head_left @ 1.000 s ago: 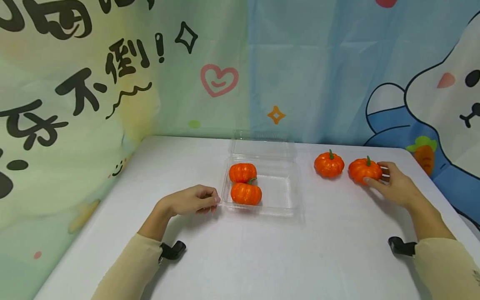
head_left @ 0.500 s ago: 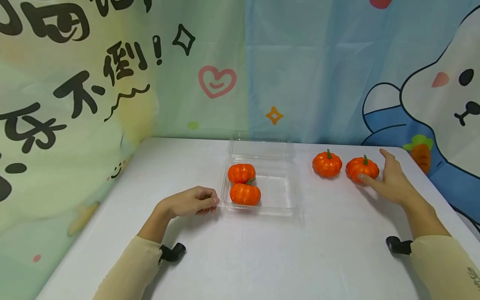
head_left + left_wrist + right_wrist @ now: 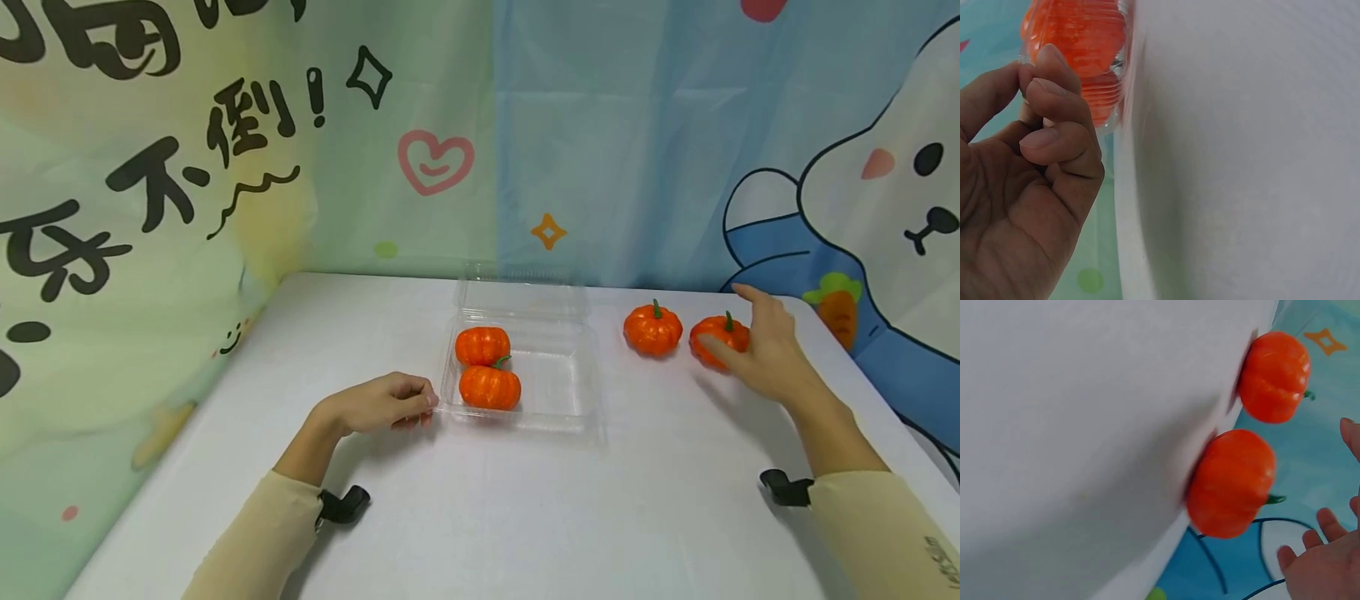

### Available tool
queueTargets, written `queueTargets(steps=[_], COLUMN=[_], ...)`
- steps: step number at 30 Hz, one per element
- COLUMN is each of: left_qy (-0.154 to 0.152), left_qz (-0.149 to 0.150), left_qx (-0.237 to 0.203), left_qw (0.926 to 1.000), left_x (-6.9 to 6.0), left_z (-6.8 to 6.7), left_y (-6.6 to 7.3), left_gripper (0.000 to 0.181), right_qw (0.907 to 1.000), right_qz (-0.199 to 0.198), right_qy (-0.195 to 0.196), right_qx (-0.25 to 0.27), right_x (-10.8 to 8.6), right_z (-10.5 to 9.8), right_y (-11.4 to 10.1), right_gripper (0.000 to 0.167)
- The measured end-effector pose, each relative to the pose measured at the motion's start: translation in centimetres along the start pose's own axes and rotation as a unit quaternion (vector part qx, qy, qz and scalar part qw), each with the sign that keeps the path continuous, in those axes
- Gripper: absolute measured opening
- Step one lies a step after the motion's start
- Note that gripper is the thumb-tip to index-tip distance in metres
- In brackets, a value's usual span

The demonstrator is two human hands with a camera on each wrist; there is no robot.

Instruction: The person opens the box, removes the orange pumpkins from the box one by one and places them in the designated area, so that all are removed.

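Observation:
My left hand (image 3: 386, 402) pinches the near left corner of a clear plastic clamshell box (image 3: 558, 383) between thumb and forefinger; the left wrist view shows the rim caught at the fingertips. Two small orange pumpkins, a rear one (image 3: 482, 346) and a front one (image 3: 490, 388), lie in the box's left half. Over at the right, my right hand (image 3: 768, 350) is spread beside and above a pumpkin with a green stem (image 3: 722, 340), partly covering it in the head view. The right wrist view shows a gap between the fingers and that pumpkin (image 3: 1232, 484).
Another pumpkin (image 3: 653, 329) stands just left of the one by my right hand. The box lid (image 3: 522, 296) is folded back toward the printed cloth backdrop (image 3: 615, 150). White cloth covers the table (image 3: 525, 517).
My right hand, earlier with fingers around the rightmost pumpkin, has straightened its fingers and shifted left, up over it. Both pumpkins at the right stay in place. The left hand has not moved.

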State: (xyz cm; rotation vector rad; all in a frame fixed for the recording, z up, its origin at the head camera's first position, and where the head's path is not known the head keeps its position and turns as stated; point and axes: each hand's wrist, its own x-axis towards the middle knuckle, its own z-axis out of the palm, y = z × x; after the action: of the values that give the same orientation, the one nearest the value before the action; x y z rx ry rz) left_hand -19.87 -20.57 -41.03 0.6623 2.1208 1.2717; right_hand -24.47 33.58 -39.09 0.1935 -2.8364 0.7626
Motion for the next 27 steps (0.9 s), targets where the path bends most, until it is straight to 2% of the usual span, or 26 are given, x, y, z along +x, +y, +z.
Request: queueTargets(steps=[7,18,22,27], left_qy=[-0.001,-0.004,-0.006,-0.003], left_qz=[-0.005,-0.006,-0.004,-0.015], left_qx=[-0.004,-0.003,-0.002,-0.001], left_qw=[1.0000,1.0000,1.0000,0.9999], left_x=[0.0,0.1,0.2,0.1], left_z=[-0.1,0.0,0.0,0.0], left_y=[0.1,0.2,0.2,0.2], left_gripper=[0.028,0.024,0.026,0.025], right_qw=[0.9999,0.9971,0.9962,0.9944], right_qz=[-0.005,-0.066,-0.071,-0.073], right_qy=[-0.010,-0.012,-0.014,-0.032], right_qx=[0.001,0.036,0.050,0.069], right_x=[0.3,0.5,0.5,0.9], right_z=[0.4,1.2,1.4,2.2], right_y=[-2.3,-5.2,-6.3,-7.9], right_gripper=[0.089,0.078,0.077,0.074])
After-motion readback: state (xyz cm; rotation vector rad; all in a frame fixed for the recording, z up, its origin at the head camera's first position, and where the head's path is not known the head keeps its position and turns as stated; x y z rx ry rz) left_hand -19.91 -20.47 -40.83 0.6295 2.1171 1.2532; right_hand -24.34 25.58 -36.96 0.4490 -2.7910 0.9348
